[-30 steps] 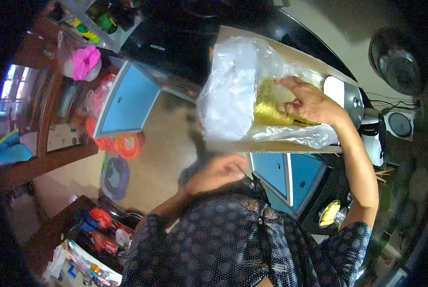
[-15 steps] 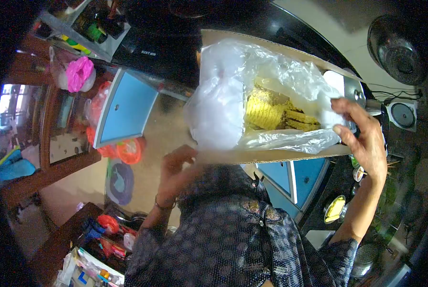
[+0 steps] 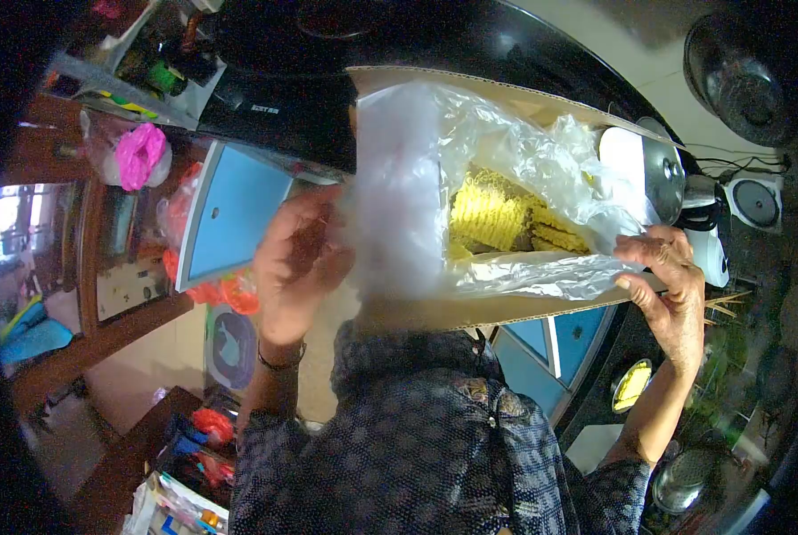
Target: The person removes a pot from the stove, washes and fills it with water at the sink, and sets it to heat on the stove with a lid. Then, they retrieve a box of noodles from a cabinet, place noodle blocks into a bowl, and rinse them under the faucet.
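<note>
A cardboard box [image 3: 470, 316] lined with a clear plastic bag [image 3: 541, 143] lies in front of my chest. Inside the bag are yellow blocks with a wavy texture, like dried noodle cakes [image 3: 488, 214]. At the box's right end my right hand [image 3: 671, 285] pinches the bag's edge between thumb and fingers. My left hand [image 3: 301, 259] is by the left end of the box, blurred by motion. Its fingertips are close to the whitish plastic there, and I cannot tell whether they touch it.
Behind the box is a black stove top [image 3: 327, 36]. A blue cabinet door [image 3: 238, 214] stands open on the left, with a pink bag [image 3: 140, 156] near it. To the right are a kettle [image 3: 706, 241], a dish of yellow food [image 3: 631, 385] and a dark pan [image 3: 737, 80].
My left hand has risen and moved left, up beside the box's left end. My right hand has shifted slightly down along the bag's edge. The box sits a little further left and lower.
</note>
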Demonstrator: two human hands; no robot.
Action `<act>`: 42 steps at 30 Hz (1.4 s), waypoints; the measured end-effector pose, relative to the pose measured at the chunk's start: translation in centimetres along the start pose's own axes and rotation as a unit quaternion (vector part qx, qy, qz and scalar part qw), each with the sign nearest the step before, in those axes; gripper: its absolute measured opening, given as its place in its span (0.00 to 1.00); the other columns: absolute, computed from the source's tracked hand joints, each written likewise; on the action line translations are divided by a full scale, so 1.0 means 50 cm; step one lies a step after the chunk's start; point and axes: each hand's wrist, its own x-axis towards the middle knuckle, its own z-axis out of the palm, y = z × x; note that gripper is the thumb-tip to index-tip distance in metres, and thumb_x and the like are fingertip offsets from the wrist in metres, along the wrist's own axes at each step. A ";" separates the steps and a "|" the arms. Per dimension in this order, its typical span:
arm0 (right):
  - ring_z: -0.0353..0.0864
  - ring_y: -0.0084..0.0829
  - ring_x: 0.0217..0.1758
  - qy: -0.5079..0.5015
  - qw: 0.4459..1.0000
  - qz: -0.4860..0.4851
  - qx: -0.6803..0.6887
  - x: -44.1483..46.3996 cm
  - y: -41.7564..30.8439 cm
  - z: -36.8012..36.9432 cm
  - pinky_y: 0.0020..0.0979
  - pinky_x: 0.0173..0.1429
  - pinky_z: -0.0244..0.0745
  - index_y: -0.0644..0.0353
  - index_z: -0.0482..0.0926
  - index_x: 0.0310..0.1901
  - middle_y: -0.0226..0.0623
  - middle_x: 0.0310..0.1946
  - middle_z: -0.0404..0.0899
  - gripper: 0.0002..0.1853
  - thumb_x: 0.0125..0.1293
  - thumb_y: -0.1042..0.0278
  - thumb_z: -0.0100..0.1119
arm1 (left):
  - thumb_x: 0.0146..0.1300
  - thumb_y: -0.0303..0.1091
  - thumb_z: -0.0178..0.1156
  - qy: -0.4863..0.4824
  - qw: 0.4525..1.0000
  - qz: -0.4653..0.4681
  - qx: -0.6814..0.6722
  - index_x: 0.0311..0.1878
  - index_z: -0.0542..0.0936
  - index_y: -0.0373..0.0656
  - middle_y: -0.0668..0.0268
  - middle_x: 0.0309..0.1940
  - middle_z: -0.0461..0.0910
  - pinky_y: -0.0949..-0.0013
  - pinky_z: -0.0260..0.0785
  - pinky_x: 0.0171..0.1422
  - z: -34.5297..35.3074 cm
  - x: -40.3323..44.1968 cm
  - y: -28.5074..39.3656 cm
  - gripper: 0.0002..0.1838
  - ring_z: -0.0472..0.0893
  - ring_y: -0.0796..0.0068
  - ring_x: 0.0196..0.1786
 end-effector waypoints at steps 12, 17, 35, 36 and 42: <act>0.81 0.40 0.43 0.011 0.998 -0.013 0.068 0.065 -0.034 0.054 0.35 0.46 0.76 0.64 0.77 0.44 0.41 0.40 0.80 0.15 0.53 0.80 0.62 | 0.57 0.15 0.58 -0.113 0.992 -0.053 0.025 0.47 0.78 0.35 0.67 0.37 0.81 0.76 0.74 0.42 0.099 0.076 0.102 0.14 0.79 0.81 0.38; 0.78 0.51 0.44 -0.061 0.986 -0.059 0.141 0.121 -0.066 0.096 0.42 0.46 0.75 0.63 0.72 0.48 0.46 0.41 0.75 0.20 0.51 0.82 0.61 | 0.60 0.26 0.59 -0.295 0.951 0.035 0.090 0.44 0.78 0.38 0.62 0.40 0.82 0.72 0.74 0.49 0.191 0.126 0.075 0.09 0.81 0.75 0.43; 0.78 0.42 0.46 -0.109 0.988 -0.072 0.077 0.119 -0.097 0.040 0.36 0.51 0.76 0.50 0.71 0.62 0.40 0.47 0.76 0.40 0.43 0.85 0.66 | 0.61 0.32 0.54 -0.519 0.805 0.181 0.224 0.47 0.75 0.36 0.51 0.44 0.77 0.55 0.68 0.56 0.234 0.112 0.003 0.13 0.76 0.51 0.51; 0.79 0.42 0.45 -0.144 0.983 -0.095 0.060 0.128 -0.092 0.052 0.37 0.50 0.76 0.50 0.71 0.62 0.41 0.46 0.76 0.39 0.43 0.85 0.66 | 0.62 0.32 0.53 -0.539 0.793 0.169 0.229 0.47 0.75 0.36 0.52 0.44 0.76 0.56 0.68 0.57 0.238 0.109 0.005 0.13 0.76 0.52 0.51; 0.80 0.46 0.37 -0.190 0.969 -0.150 0.045 0.154 -0.029 0.070 0.40 0.42 0.74 0.63 0.82 0.37 0.43 0.30 0.78 0.09 0.53 0.75 0.63 | 0.62 0.32 0.54 -0.534 0.801 0.176 0.206 0.47 0.77 0.37 0.52 0.45 0.77 0.57 0.70 0.55 0.199 0.107 0.030 0.13 0.77 0.53 0.51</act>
